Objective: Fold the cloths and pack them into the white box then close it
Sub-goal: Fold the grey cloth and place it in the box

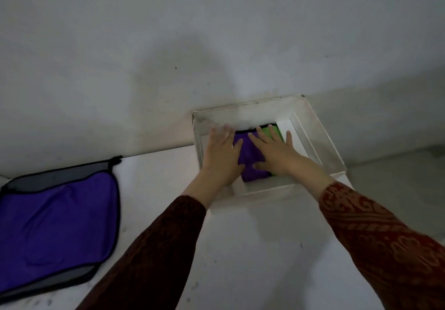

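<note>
The white box stands open against the wall at the back of the white surface. Inside it lies a folded purple cloth, with a green cloth showing under its far right edge. My left hand lies flat, fingers spread, on the left side of the purple cloth. My right hand presses flat on its right side, thumb at the cloth's near edge. A second purple cloth with grey and black trim lies unfolded on the surface at the far left.
A grey wall rises right behind the box. The white surface runs from the box toward me, and its right edge drops off beside my right sleeve. No lid is in view.
</note>
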Action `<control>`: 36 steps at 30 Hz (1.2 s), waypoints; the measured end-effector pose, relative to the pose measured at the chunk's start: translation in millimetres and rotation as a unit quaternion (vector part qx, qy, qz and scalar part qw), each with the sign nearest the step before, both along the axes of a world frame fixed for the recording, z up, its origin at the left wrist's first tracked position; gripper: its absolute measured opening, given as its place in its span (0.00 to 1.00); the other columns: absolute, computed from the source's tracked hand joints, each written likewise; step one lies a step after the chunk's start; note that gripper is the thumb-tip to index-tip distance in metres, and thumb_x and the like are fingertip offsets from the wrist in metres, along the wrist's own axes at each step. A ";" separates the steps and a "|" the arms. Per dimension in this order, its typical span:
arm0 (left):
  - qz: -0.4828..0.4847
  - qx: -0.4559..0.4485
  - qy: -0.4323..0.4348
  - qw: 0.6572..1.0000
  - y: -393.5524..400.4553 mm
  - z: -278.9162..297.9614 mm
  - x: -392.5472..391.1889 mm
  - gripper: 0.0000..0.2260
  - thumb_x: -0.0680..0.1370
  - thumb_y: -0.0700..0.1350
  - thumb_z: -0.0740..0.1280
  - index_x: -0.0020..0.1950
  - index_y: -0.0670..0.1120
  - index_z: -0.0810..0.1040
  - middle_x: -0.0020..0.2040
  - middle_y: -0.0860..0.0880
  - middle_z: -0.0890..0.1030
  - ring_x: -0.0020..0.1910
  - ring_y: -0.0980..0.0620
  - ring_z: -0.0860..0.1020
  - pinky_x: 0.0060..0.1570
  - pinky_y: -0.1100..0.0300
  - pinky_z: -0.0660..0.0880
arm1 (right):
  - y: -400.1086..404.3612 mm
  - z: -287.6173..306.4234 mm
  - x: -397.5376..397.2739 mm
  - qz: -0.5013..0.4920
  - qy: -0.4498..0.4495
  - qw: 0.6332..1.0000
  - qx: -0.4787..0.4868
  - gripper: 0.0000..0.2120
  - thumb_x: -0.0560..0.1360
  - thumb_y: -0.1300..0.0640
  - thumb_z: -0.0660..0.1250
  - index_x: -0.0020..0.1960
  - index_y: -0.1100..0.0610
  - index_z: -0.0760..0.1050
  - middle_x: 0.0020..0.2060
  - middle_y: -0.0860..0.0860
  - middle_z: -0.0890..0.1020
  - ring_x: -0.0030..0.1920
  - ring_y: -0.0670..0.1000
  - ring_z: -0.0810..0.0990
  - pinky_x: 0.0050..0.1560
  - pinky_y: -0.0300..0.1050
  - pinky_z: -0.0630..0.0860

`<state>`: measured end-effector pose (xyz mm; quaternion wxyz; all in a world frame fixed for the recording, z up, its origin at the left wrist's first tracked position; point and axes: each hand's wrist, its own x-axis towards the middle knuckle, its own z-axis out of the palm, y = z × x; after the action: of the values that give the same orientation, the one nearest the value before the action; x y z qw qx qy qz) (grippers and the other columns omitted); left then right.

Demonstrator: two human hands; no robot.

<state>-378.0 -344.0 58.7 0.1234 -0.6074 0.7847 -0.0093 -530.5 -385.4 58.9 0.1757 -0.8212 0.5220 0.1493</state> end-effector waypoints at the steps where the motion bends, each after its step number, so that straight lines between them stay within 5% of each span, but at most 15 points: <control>1: 0.014 -0.022 0.034 0.999 11.4 10.4 6.8 0.31 0.77 0.60 0.55 0.76 0.48 0.53 0.78 0.43 0.49 0.77 0.45 0.42 0.71 0.41 0.33 | 10.8 8.7 0.9 -0.005 -0.032 0.999 -0.007 0.41 0.75 0.44 0.63 0.76 0.48 0.39 0.76 0.50 0.38 0.75 0.57 0.35 0.71 0.67 0.38; 6: 0.059 -0.145 0.130 0.979 93.6 29.7 73.1 0.29 0.77 0.63 0.50 0.74 0.49 0.61 0.77 0.43 0.59 0.77 0.46 0.52 0.73 0.44 0.38 | 73.5 45.4 35.6 0.025 -0.163 0.982 -0.088 0.35 0.77 0.48 0.61 0.76 0.47 0.44 0.77 0.53 0.42 0.76 0.57 0.40 0.74 0.60 0.45; 11: 0.168 -0.113 0.152 0.967 182.0 7.7 151.8 0.30 0.77 0.64 0.46 0.71 0.49 0.67 0.73 0.43 0.67 0.75 0.44 0.60 0.73 0.45 0.42 | 137.2 49.2 108.1 0.081 -0.364 0.916 -0.152 0.20 0.76 0.58 0.62 0.68 0.55 0.68 0.68 0.55 0.70 0.70 0.54 0.65 0.70 0.49 0.62; 14: 0.224 -0.083 0.136 0.962 230.5 -16.2 206.7 0.34 0.75 0.66 0.43 0.69 0.48 0.69 0.71 0.42 0.71 0.73 0.43 0.64 0.72 0.46 0.45 | 174.1 29.7 163.7 0.126 -0.397 0.898 -0.143 0.14 0.75 0.60 0.63 0.60 0.55 0.75 0.59 0.54 0.77 0.61 0.51 0.72 0.61 0.46 0.69; 21: 0.304 -0.007 0.185 0.935 291.9 -63.9 299.5 0.28 0.77 0.56 0.60 0.75 0.49 0.58 0.76 0.43 0.60 0.77 0.44 0.54 0.73 0.45 0.55 | 236.9 -32.4 269.0 0.236 -0.296 0.922 -0.076 0.16 0.74 0.61 0.63 0.62 0.59 0.74 0.60 0.58 0.76 0.56 0.58 0.76 0.52 0.52 0.74; 27: 0.283 0.036 0.172 0.943 309.0 -91.6 345.4 0.31 0.77 0.60 0.58 0.76 0.52 0.52 0.78 0.43 0.52 0.77 0.43 0.48 0.74 0.45 0.50 | 253.7 -67.9 332.1 0.235 -0.166 0.957 -0.046 0.20 0.75 0.54 0.63 0.66 0.57 0.68 0.62 0.56 0.72 0.61 0.57 0.70 0.56 0.53 0.71; 30: 0.263 0.018 0.182 0.947 313.5 -99.2 357.3 0.32 0.73 0.63 0.51 0.75 0.52 0.58 0.77 0.41 0.57 0.76 0.41 0.53 0.72 0.41 0.54 | 253.1 -76.6 345.4 0.232 -0.127 0.961 -0.077 0.19 0.72 0.56 0.65 0.62 0.58 0.69 0.62 0.58 0.71 0.61 0.60 0.70 0.54 0.54 0.71; 32: 0.252 0.021 0.179 0.951 315.6 -103.7 361.7 0.31 0.73 0.61 0.50 0.74 0.52 0.59 0.76 0.41 0.61 0.75 0.40 0.58 0.69 0.40 0.60 | 253.2 -82.1 351.8 0.232 -0.115 0.962 -0.084 0.24 0.70 0.58 0.66 0.65 0.59 0.67 0.70 0.62 0.65 0.70 0.63 0.64 0.63 0.58 0.68; 34: 0.242 0.026 0.165 0.956 317.7 -104.5 363.5 0.28 0.74 0.58 0.52 0.73 0.51 0.62 0.73 0.40 0.66 0.72 0.39 0.65 0.63 0.40 0.68 | 255.2 -89.7 361.1 0.258 -0.077 0.959 -0.092 0.31 0.73 0.63 0.65 0.73 0.59 0.57 0.76 0.61 0.50 0.76 0.61 0.48 0.72 0.58 0.56; 36: 0.237 0.023 0.156 0.959 317.9 -105.2 366.1 0.27 0.74 0.55 0.53 0.72 0.50 0.64 0.71 0.40 0.69 0.69 0.39 0.69 0.58 0.41 0.73 | 253.8 -91.4 372.0 0.275 -0.033 0.956 -0.091 0.32 0.76 0.66 0.59 0.75 0.58 0.48 0.77 0.59 0.45 0.77 0.58 0.44 0.74 0.56 0.51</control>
<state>-11.8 -26.0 -46.5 0.0124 -0.7666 0.6281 0.1330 -158.5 -131.6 -32.5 0.0696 -0.9501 0.2809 0.1168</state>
